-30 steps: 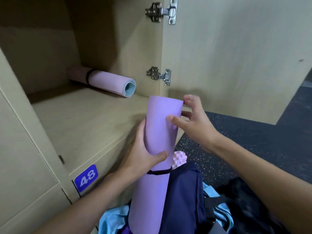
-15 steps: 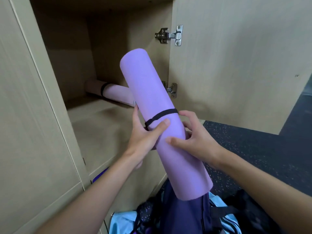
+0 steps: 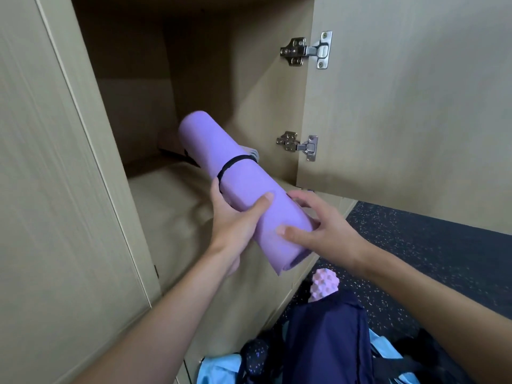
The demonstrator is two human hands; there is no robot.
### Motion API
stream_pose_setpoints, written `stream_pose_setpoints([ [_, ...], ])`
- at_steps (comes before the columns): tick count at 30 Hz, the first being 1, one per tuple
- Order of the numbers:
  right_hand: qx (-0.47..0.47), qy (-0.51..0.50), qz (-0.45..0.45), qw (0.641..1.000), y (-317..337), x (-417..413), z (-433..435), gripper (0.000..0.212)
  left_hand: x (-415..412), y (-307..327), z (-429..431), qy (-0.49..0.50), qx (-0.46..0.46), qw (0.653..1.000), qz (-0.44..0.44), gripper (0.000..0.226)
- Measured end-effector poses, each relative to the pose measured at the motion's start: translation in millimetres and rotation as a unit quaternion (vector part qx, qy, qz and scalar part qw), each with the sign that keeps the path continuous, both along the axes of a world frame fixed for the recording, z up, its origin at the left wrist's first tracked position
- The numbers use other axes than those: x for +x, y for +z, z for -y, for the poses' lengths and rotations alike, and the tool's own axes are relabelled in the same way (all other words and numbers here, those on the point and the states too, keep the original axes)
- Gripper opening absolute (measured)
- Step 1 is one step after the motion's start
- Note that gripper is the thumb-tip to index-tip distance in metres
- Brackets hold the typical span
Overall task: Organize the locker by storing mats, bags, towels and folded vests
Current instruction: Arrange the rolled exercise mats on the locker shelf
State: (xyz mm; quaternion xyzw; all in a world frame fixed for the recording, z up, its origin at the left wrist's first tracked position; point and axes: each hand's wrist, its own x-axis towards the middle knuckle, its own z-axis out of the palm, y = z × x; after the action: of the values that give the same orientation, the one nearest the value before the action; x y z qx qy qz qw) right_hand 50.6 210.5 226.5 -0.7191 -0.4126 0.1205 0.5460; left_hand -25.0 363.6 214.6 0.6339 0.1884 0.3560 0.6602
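Both hands on the purple yoga mat (image 3: 243,189) at the locker (image 3: 166,195) mouth.
I see the left hand (image 3: 235,220) wrapped round the rolled mat just below its black strap (image 3: 232,164), and the right hand (image 3: 321,225) clasping the near end. The mat tilts, its far end inside the open compartment above the shelf. A navy bag (image 3: 327,336) sits on the floor below.

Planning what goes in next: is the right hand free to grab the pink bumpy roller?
Probably not yet: the right hand grips the purple mat, though the roller lies uncovered just below it.
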Motion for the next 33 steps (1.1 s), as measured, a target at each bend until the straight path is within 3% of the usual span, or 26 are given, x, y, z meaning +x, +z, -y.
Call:
stream_pose_setpoints([
  [4,-0.056,0.021,0.066,0.996,-11.5,12.4,-8.9,0.083,8.6,0.1,-11.8,0.061,-0.029,0.998,-0.012,0.092],
  [9,-0.021,-0.004,0.069,0.997,-15.2,28.2,-47.7,0.066,16.6,-13.7,-27.2,0.08,0.103,0.985,-0.109,0.08],
  [13,0.005,-0.011,0.056,0.998,-15.4,47.7,-82.9,0.054,20.7,-18.4,-41.7,0.096,0.167,0.974,-0.114,0.067],
  [17,-0.018,0.017,0.042,0.999,-20.6,67.7,-99.9,0.053,23.1,-16.1,-50.0,0.103,0.189,0.971,-0.103,0.081],
  [20,-0.035,0.047,0.037,0.998,-24.5,82.4,-103.7,0.064,30.5,-15.5,-56.2,0.111,0.201,0.966,-0.116,0.081],
  [24,-0.133,0.046,0.063,0.988,-34.0,102.1,-109.2,0.112,51.2,-16.8,-61.7,0.141,0.234,0.952,-0.141,0.079],
  [25,-0.15,0.035,0.079,0.985,-36.3,107.6,-111.5,0.116,56.4,-17.9,-65.7,0.15,0.236,0.95,-0.142,0.075],
  [29,-0.234,0.007,0.162,0.959,-35.1,118.8,-117.6,0.091,70.2,-19.5,-92.0,0.178,0.216,0.946,-0.163,0.067],
  [33,-0.252,-0.005,0.181,0.951,-37.3,127.1,-125.4,0.091,87.3,-21.2,-111.7,0.204,0.227,0.94,-0.151,0.059],
])
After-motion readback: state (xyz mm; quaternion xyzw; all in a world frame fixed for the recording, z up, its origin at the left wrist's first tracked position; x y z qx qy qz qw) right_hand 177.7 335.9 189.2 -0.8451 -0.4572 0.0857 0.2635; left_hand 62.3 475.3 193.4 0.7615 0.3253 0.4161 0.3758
